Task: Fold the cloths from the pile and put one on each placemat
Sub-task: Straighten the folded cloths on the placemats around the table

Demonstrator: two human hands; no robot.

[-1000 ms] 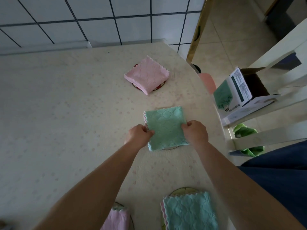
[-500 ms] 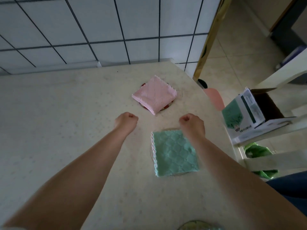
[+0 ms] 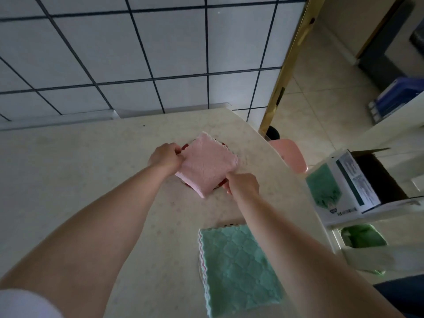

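Note:
A folded pink cloth (image 3: 206, 164) lies on a round reddish placemat (image 3: 185, 147) near the table's far edge, and only slivers of the mat show around it. My left hand (image 3: 165, 156) pinches the cloth's left corner. My right hand (image 3: 243, 184) grips its near right edge. Closer to me, a folded green cloth (image 3: 236, 271) with a scalloped pink-white border covers another placemat (image 3: 230, 225), of which just a thin rim peeks out at the top. My right forearm crosses over that cloth's right side.
The cream table (image 3: 91, 180) ends at a tiled wall (image 3: 137, 53) behind. To the right stand a pink stool (image 3: 289, 154), an open printed box (image 3: 348, 182) on a white chair, and something green (image 3: 362, 236) below it.
Both hands left the green cloth, travelled forward as closed fists, and now hold the pink cloth on the far placemat. The view has tilted up toward the wall.

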